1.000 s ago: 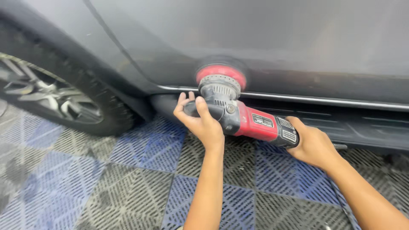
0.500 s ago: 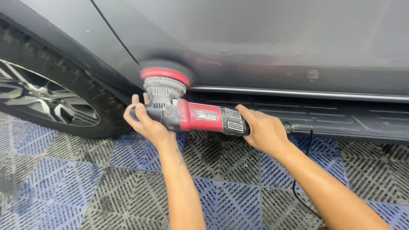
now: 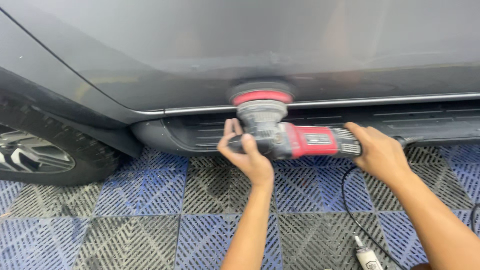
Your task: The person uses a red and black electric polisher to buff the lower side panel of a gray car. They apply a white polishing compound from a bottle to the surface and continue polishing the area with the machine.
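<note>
Head view: hands (image 3: 245,155) closed around polisher (image 3: 300,140)

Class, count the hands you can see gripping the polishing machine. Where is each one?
2. The left hand wraps the front of the polisher beside its head; the right hand holds the rear handle. None looks hidden.

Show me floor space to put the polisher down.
Bare grid floor lies open between the tyre and the left hand. It is crowded at the right: cord and small bottle lie below the polisher, near the right hand.
</note>
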